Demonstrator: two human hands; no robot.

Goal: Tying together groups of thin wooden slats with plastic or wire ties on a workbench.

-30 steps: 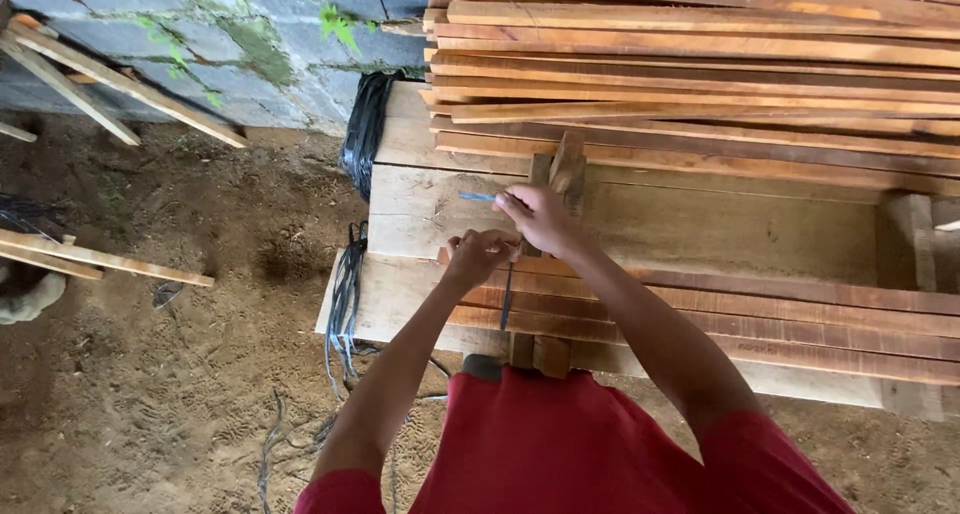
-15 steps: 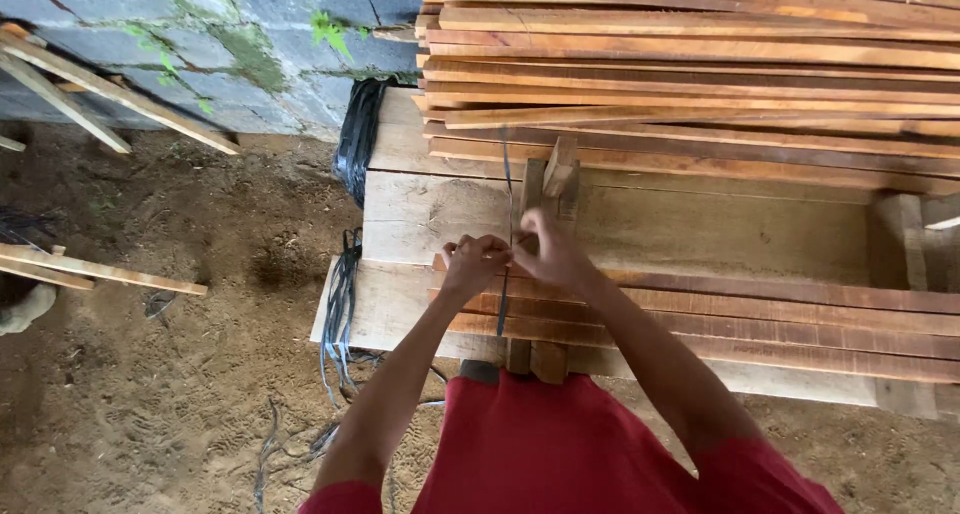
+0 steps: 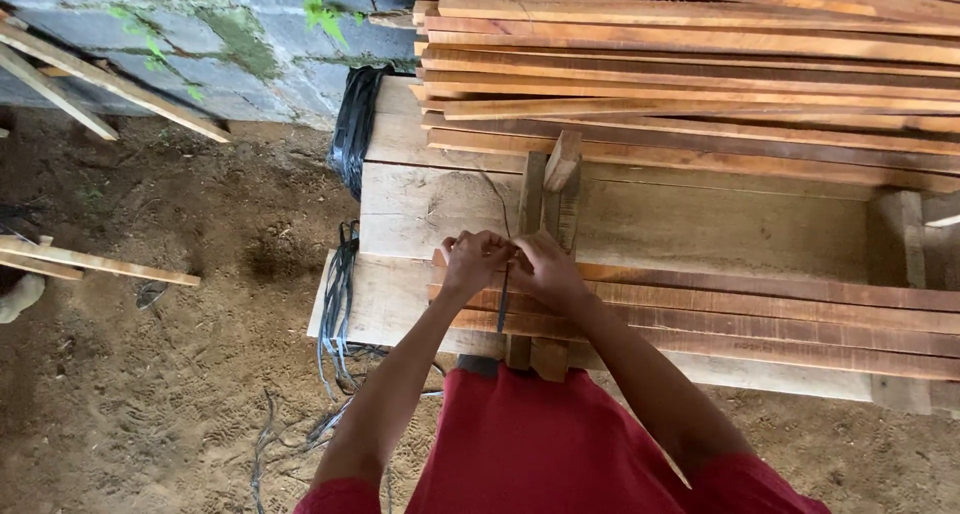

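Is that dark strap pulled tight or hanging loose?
Tight: the strap runs straight between the left hand and right hand, over the wooden slats.

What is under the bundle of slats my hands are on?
Under the bundle of slats lie two short crosswise blocks on a plank bench. Both hands, left and right, hold a dark strap; how it passes beneath is hidden.

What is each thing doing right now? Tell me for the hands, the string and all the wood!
Left hand: closed on the dark strap.
Right hand: closed on the same strap.
Dark strap: pulled tight across the slats.
Bundle of slats: lying flat on the workbench.
Stacked slats: piled, untouched.
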